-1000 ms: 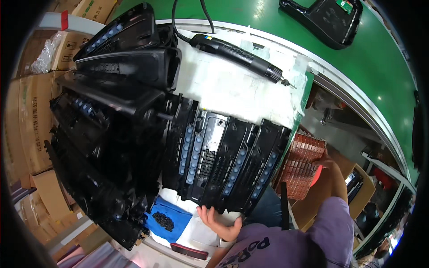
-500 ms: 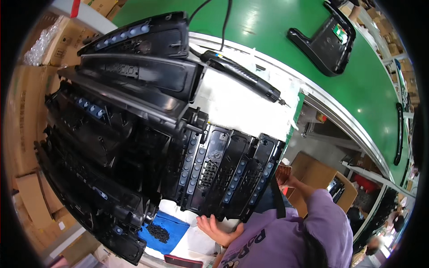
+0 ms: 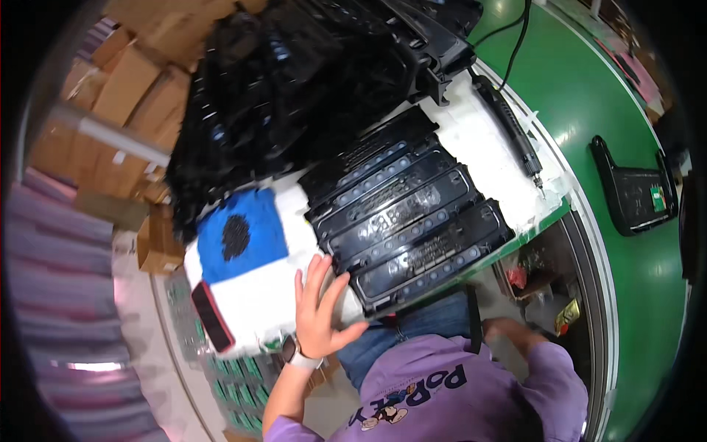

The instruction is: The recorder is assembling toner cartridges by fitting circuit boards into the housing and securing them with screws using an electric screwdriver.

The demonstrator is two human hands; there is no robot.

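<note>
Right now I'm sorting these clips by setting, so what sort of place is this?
Most likely a factory assembly line. A green conveyor belt runs past a white-covered workbench; rows of identical black plastic panels are laid out and stacked there, and a corded electric screwdriver lies beside them.

Bare white pad (image 3: pixel 265 306) lies open between blue tray (image 3: pixel 241 236) and black panels (image 3: pixel 412 221).

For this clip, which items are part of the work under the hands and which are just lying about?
In hand:
left hand, open beside the row of black panels
white padded bench top

Lying about:
blue tray
electric screwdriver
phone
heap of black panels
right hand, below the bench
</note>
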